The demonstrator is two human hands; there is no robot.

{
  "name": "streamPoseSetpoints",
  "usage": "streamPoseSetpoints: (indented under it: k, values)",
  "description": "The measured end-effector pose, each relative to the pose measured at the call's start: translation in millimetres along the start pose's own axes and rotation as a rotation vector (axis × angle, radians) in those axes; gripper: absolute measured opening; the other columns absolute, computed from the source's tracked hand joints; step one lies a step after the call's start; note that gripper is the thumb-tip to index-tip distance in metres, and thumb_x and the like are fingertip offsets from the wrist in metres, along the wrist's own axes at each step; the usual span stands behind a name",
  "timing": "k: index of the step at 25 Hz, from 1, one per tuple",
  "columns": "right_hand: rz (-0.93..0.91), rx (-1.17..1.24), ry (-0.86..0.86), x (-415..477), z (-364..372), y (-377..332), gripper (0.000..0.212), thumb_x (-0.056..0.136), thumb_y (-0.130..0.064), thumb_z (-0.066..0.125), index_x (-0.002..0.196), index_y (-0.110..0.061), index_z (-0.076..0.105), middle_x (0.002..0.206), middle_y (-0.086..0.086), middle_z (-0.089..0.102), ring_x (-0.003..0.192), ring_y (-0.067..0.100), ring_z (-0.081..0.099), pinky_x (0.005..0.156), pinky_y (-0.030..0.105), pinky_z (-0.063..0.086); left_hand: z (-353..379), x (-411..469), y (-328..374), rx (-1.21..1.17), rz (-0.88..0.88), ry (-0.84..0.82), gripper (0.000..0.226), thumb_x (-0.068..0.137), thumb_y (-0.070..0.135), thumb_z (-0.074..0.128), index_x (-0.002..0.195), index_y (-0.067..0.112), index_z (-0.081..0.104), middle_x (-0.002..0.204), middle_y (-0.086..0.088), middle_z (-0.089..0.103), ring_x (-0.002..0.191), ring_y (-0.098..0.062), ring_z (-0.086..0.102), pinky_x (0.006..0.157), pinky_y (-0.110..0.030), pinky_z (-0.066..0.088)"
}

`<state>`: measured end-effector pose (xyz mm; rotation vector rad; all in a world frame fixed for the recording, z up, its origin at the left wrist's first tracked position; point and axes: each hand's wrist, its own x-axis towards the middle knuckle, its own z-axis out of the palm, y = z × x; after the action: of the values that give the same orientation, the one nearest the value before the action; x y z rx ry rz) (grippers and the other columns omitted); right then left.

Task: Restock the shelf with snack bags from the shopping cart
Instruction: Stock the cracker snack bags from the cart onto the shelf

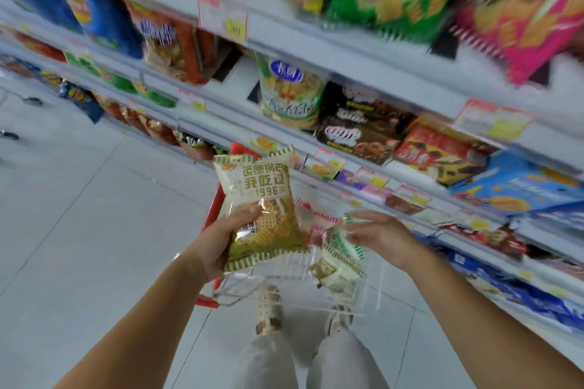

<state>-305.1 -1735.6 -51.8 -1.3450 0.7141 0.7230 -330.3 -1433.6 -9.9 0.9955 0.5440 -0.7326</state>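
The left hand (218,245) grips 1 green-and-cream crinkly plastic snack bag (259,196) by its lower half, thumb curled across the front, holding it upright above the red-framed wire shopping cart (215,208). The right hand (376,234) reaches down into the cart, its fingers at a second green-and-white snack bag (338,265) lying inside; motion blur hides whether they have closed on it. The 2 hands are apart. The grey metal shelves (347,63), packed with bright snack bags, run along the right.
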Motion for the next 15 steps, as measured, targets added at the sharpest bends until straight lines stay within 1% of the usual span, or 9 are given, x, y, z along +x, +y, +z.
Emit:
streamPoseSetpoints:
  k: [1,3,4,5,8,10,12,13,15]
  values:
    - [0.025,-0.1,0.024,0,3,3,0.027,0.088,0.005,0.061,0.114,-0.003,0.06,0.099,0.021,0.067,0.076,0.026,0.064,0.071,0.028,0.056,2,0,3,-0.01,0.002,0.009,0.047,0.079,0.025,0.067,0.122,0.009,0.06,0.099,-0.012,0.075,0.08,-0.025,0.075,0.06,-0.032,0.059]
    - [0.089,-0.249,0.049,12,12,23,0.027,0.091,-0.001,0.061,0.118,-0.007,0.06,0.102,0.021,0.066,0.076,0.024,0.062,0.072,0.026,0.052,-10,1,-1,0.018,0.022,0.042,0.074,0.062,0.036,0.087,0.126,0.011,0.059,0.11,-0.014,0.073,0.093,-0.03,0.073,0.068,-0.035,0.06]
    - [0.112,-0.315,0.061,24,16,36,0.028,0.092,-0.003,0.059,0.12,-0.007,0.061,0.103,0.02,0.065,0.079,0.024,0.06,0.07,0.026,0.05,-22,1,-7,0.063,0.017,0.079,0.087,0.053,0.042,0.091,0.128,0.014,0.058,0.116,-0.013,0.071,0.1,-0.032,0.07,0.072,-0.036,0.059]
    - [0.108,-0.388,0.064,39,21,50,0.029,0.093,-0.003,0.056,0.122,-0.009,0.062,0.103,0.017,0.063,0.083,0.023,0.058,0.07,0.026,0.047,-32,0,-14,0.121,0.004,0.131,0.09,0.052,0.044,0.091,0.13,0.016,0.057,0.118,-0.012,0.071,0.103,-0.032,0.069,0.073,-0.037,0.058]
    - [0.011,-0.719,0.015,88,39,96,0.036,0.092,-0.009,0.055,0.128,-0.014,0.061,0.118,0.007,0.062,0.102,0.021,0.056,0.078,0.025,0.043,-63,-6,-46,0.251,0.013,0.247,0.06,0.069,0.033,0.082,0.124,0.02,0.061,0.107,-0.005,0.075,0.091,-0.031,0.073,0.062,-0.038,0.06]
    - [-0.018,-0.881,-0.064,121,53,124,0.043,0.089,-0.011,0.06,0.132,-0.013,0.056,0.134,0.008,0.056,0.119,0.023,0.054,0.093,0.027,0.042,-77,-5,-64,0.272,0.034,0.279,0.057,0.072,0.028,0.076,0.125,0.018,0.06,0.112,-0.001,0.074,0.099,-0.028,0.072,0.077,-0.042,0.059]
    - [-0.045,-0.959,-0.134,162,68,154,0.057,0.085,-0.011,0.067,0.139,-0.016,0.049,0.141,0.009,0.049,0.128,0.025,0.046,0.107,0.032,0.037,-85,-1,-77,0.289,0.053,0.317,0.064,0.07,0.031,0.079,0.129,0.02,0.058,0.117,0.001,0.072,0.105,-0.024,0.07,0.093,-0.046,0.053]
    - [-0.03,-0.952,-0.099,182,73,168,0.061,0.085,-0.015,0.069,0.142,-0.018,0.046,0.142,0.009,0.048,0.13,0.027,0.046,0.109,0.037,0.036,-85,1,-81,0.297,0.064,0.337,0.069,0.067,0.034,0.081,0.131,0.022,0.056,0.118,0.002,0.071,0.107,-0.022,0.069,0.096,-0.047,0.051]
    - [0.145,-0.788,0.097,216,81,191,0.056,0.089,-0.029,0.066,0.138,-0.011,0.047,0.136,0.014,0.052,0.123,0.033,0.052,0.105,0.044,0.043,-90,9,-92,0.296,0.084,0.376,0.073,0.064,0.037,0.082,0.131,0.025,0.055,0.12,0.004,0.071,0.109,-0.021,0.068,0.098,-0.048,0.05]
